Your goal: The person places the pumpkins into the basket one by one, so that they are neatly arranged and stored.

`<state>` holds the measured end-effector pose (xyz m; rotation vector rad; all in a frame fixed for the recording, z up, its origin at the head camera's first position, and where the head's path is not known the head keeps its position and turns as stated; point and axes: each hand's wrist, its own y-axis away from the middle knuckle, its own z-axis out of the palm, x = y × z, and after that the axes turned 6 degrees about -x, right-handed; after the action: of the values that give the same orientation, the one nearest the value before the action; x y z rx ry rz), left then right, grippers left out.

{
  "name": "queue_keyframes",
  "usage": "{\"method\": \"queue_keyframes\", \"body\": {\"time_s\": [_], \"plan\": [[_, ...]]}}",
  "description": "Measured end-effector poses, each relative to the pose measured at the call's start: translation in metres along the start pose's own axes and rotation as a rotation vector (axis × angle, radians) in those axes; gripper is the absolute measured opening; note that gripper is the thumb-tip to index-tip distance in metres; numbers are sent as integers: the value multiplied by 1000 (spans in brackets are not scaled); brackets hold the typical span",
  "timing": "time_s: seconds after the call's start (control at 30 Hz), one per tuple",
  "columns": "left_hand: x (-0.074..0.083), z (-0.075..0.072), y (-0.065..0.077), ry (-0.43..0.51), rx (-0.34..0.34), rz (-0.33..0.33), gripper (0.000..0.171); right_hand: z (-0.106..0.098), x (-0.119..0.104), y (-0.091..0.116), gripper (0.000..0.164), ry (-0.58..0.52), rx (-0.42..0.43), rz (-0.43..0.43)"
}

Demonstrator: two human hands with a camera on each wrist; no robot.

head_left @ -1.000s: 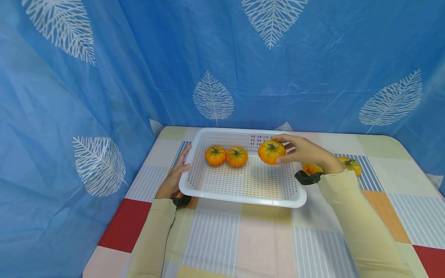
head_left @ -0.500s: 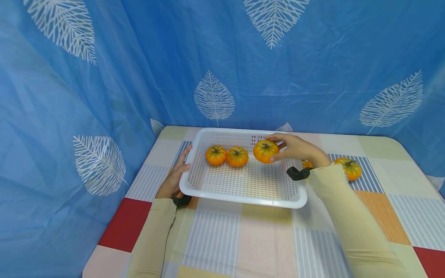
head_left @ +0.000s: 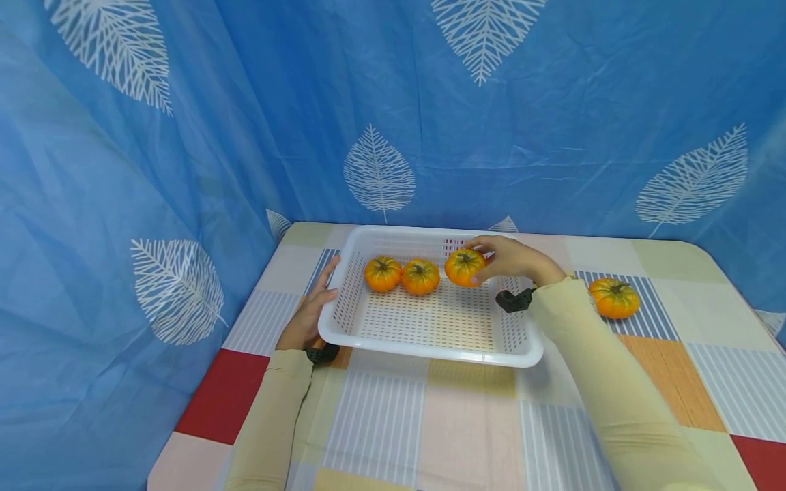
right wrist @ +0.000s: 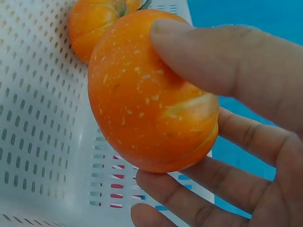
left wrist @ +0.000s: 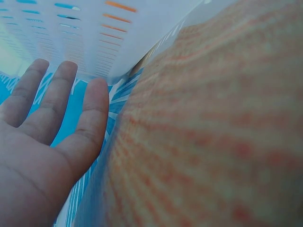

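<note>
My right hand [head_left: 512, 259] grips a small orange pumpkin [head_left: 464, 267] between thumb and fingers, inside the right half of a white plastic basket [head_left: 424, 351]. In the right wrist view the thumb presses one side of the pumpkin [right wrist: 147, 104] and the fingers curve under the other. Whether it touches the basket floor, I cannot tell. Left of it sit two more pumpkins, one farther left [head_left: 383, 274] and one nearer [head_left: 420, 277]. My left hand [head_left: 309, 310] is at the basket's left side, fingers extended; the left wrist view shows the fingers [left wrist: 94, 113] straight beside the slotted wall.
Right of the basket, another pumpkin [head_left: 614, 298] lies on the patchwork tablecloth [head_left: 467, 423], beyond the right forearm. A blue curtain [head_left: 552, 136] with white leaf prints hangs behind the table and along its left. A close, blurred surface fills the right of the left wrist view.
My right hand has carried its pumpkin a little leftward, closer to the two in the basket. Its forearm shifted left too, uncovering more of the outside pumpkin. My left hand stayed put.
</note>
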<state>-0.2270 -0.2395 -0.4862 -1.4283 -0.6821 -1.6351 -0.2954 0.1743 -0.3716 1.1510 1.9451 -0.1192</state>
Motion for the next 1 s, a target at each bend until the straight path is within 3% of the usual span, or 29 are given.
{"method": "queue_keyframes", "body": {"time_s": [0.7,1.0], "plan": [[0,0,0,-31,1,0,87,15,-5,-28,70,166,-49,133],[1,1,0,-1,7,-1,86,21,-7,-33,69,202,-64,194]]}}
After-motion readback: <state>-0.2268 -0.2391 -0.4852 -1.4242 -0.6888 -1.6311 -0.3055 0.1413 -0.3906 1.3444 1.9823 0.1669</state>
